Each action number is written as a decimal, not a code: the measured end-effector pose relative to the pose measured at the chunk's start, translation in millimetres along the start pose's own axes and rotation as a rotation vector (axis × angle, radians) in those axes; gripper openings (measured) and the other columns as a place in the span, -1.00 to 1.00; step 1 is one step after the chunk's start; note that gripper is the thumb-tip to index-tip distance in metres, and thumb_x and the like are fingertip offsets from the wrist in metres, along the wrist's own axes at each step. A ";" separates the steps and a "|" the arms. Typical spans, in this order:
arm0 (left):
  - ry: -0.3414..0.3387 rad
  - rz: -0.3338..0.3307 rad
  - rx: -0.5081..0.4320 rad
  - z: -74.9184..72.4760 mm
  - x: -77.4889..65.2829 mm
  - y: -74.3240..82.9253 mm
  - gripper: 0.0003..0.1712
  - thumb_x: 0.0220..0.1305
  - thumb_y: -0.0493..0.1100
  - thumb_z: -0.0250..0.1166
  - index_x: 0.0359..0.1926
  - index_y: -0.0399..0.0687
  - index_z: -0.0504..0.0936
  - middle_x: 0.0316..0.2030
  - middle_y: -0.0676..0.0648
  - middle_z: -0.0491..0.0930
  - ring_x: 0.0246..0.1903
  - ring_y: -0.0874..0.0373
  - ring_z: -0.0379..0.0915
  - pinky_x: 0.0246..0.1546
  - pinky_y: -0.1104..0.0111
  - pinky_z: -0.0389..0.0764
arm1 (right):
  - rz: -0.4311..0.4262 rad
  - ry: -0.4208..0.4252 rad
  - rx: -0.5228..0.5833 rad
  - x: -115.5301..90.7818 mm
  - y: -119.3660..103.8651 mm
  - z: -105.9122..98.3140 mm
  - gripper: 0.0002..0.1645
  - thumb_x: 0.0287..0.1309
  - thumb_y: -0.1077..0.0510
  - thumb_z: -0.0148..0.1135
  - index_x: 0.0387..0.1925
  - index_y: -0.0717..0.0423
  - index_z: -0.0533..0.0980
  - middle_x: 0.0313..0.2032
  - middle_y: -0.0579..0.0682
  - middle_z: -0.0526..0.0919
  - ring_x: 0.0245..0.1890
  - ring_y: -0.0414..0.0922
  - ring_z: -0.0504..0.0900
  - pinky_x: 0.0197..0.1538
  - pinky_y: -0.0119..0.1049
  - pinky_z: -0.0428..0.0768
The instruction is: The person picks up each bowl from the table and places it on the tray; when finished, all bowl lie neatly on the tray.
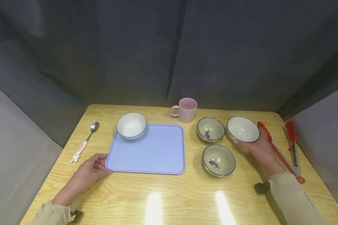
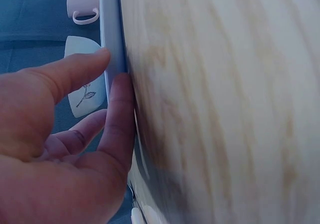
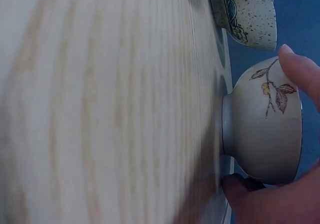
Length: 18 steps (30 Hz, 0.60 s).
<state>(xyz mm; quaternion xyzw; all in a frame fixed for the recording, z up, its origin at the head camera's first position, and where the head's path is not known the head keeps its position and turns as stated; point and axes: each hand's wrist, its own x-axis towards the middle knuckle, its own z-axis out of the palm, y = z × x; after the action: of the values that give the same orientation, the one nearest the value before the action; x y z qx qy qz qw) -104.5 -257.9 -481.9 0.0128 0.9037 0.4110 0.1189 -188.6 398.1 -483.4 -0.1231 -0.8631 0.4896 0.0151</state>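
My left hand (image 1: 91, 170) holds the front left corner of a light blue tray (image 1: 157, 156), thumb at the front edge and fingers along the left side. A white bowl (image 1: 131, 125) rests on the tray's back left corner. At the right, my right hand (image 1: 260, 150) grips another white bowl (image 1: 243, 129), which has a leaf-and-branch pattern on its outside in the right wrist view. The thumb (image 3: 297, 72) lies against the bowl's wall near the rim, with fingers curled round the opposite side. The bowl's foot is right at the tabletop.
Two speckled bowls, a back one (image 1: 211, 129) and a front one (image 1: 218, 160), stand between tray and right hand. A pink mug (image 1: 187, 110) is behind the tray. A rabbit-handled spoon (image 1: 84, 143) lies left; red-tipped tongs (image 1: 290, 162) lie beyond the right hand.
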 end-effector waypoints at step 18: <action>0.001 0.009 -0.010 0.6 0.5 -1.8 -0.19 0.43 -0.15 0.58 0.53 -0.38 0.46 0.05 -0.20 0.67 -0.02 0.10 0.63 -0.14 0.47 0.68 | 0.057 0.001 -0.076 2.1 -1.4 2.1 0.71 0.27 -0.26 0.64 0.81 -0.01 -0.53 0.76 0.49 -0.16 0.65 0.52 0.16 0.63 0.52 0.28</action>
<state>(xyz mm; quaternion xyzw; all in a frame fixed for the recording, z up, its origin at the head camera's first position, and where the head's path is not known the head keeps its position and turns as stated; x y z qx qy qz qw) -104.7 -258.6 -483.8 0.0161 0.9016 0.4162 0.1164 -191.2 396.1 -483.5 -0.1482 -0.8772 0.4567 -0.0032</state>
